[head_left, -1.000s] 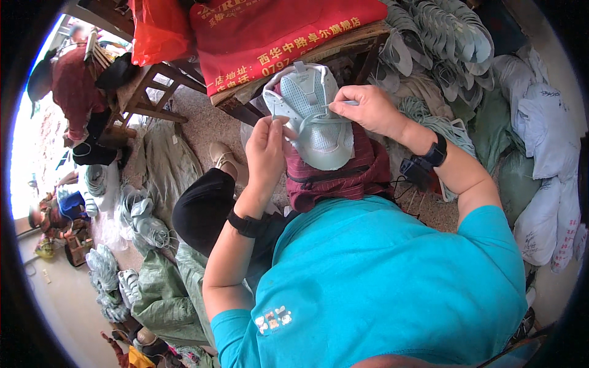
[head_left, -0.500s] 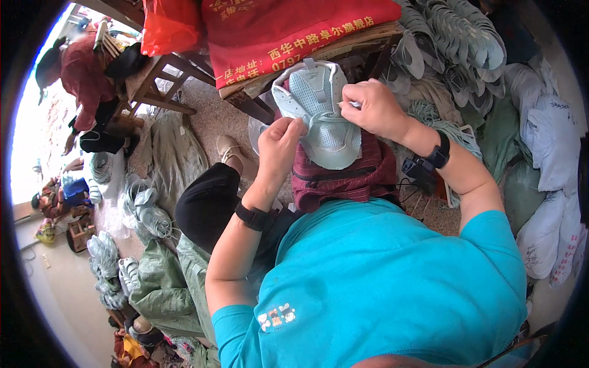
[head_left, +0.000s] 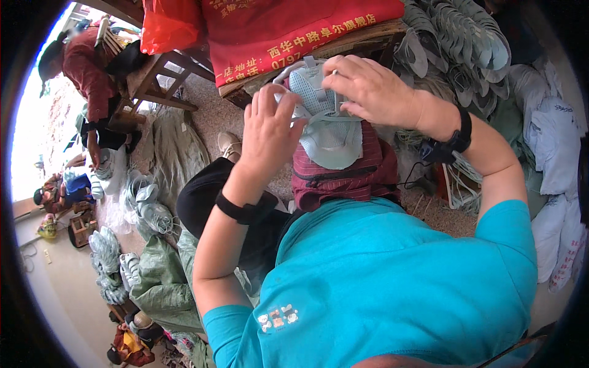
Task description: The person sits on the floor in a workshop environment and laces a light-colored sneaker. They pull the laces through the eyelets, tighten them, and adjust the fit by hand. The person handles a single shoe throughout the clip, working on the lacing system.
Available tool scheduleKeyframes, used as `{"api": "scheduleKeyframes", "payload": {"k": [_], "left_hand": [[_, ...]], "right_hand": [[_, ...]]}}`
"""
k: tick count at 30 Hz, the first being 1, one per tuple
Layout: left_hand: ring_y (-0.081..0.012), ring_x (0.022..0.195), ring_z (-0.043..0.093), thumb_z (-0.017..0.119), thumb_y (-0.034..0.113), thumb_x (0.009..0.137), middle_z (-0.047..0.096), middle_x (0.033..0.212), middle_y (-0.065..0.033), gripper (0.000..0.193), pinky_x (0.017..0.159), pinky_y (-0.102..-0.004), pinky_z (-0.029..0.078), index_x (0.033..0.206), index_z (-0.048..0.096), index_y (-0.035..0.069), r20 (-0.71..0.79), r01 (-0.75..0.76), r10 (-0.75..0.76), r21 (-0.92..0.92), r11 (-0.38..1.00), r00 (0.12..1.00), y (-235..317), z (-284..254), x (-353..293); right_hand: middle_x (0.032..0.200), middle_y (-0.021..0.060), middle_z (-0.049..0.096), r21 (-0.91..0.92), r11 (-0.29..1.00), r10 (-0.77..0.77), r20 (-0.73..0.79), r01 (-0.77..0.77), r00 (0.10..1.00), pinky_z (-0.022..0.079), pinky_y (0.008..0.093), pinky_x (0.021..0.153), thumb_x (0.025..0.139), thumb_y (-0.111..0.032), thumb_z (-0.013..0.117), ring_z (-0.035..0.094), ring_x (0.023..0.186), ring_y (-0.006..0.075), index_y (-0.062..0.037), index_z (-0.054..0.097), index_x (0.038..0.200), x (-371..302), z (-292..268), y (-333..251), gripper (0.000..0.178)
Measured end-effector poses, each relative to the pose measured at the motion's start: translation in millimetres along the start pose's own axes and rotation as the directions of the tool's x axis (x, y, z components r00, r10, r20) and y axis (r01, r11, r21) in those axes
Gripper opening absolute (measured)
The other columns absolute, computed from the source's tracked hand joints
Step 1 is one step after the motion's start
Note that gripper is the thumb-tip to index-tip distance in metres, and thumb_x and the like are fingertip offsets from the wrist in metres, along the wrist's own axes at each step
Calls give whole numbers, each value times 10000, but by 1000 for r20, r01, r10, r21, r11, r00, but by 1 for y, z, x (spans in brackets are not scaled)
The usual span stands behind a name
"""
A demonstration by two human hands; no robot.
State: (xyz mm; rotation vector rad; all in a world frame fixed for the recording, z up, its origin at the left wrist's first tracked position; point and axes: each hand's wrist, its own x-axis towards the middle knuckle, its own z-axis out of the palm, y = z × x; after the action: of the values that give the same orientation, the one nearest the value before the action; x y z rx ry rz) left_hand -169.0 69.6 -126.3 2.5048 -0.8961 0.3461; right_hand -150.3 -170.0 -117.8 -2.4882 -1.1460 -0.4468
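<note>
A pale mint mesh shoe upper point(head_left: 331, 144) lies toe toward me on maroon striped cloth point(head_left: 346, 178) over my lap. Its tongue point(head_left: 307, 83) points away from me, and a light lace point(head_left: 331, 118) crosses above the toe. On the upper's left side, my left hand point(head_left: 268, 126) has its fingers curled over the edge, covering the eyelets there. My right hand point(head_left: 377, 91) is raised over the right side with bent fingers. A thin pale end, seemingly of the lace, shows at its fingertips; the exact grip is partly hidden.
Ahead stands a wooden bench point(head_left: 245, 92) covered by a red printed bag point(head_left: 294, 37). Bundled shoe uppers point(head_left: 457, 46) pile up at the far right, beside white sacks point(head_left: 555, 135). Green sacks point(head_left: 165, 276) lie at left. A co-worker point(head_left: 92, 67) bends at the far left.
Both hands have moved from a close pinch near the lace crossing, farther up along the upper's sides. My fingers are more spread, and my right elbow has swung outward.
</note>
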Motion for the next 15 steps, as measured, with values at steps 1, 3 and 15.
{"api": "scheduleKeyframes", "payload": {"k": [1, 3, 15], "left_hand": [[-351, 923, 571, 711, 109, 762, 577, 1048, -107, 215, 773, -426, 475, 943, 600, 73, 2, -47, 47, -4, 999, 999, -1, -5, 5], [-336, 960, 574, 726, 78, 741, 550, 992, -106, 296, 817, -418, 482, 1000, 583, 64, 97, -73, 86, -131, 989, 992, -12, -8, 12], [-171, 828, 504, 726, 139, 810, 478, 893, -56, 146, 716, -274, 438, 805, 669, 5, 90, 204, -183, -464, 862, 979, -30, 23, -3]], "right_hand": [[1036, 77, 555, 16, 1000, -27, 83, 26, 996, 454, 408, 854, 697, -116, 756, 560, 1036, 263, -80, 587, 955, 2, 0, 3, 310], [1030, 82, 545, 49, 996, -81, 245, 71, 966, 464, 418, 847, 667, -84, 769, 570, 1015, 266, -69, 569, 961, 8, 1, 13, 355], [874, 76, 507, 312, 947, 11, 203, -75, 979, 486, 341, 673, 812, -175, 700, 588, 764, 237, -38, 609, 866, -4, 15, 27, 172]]}}
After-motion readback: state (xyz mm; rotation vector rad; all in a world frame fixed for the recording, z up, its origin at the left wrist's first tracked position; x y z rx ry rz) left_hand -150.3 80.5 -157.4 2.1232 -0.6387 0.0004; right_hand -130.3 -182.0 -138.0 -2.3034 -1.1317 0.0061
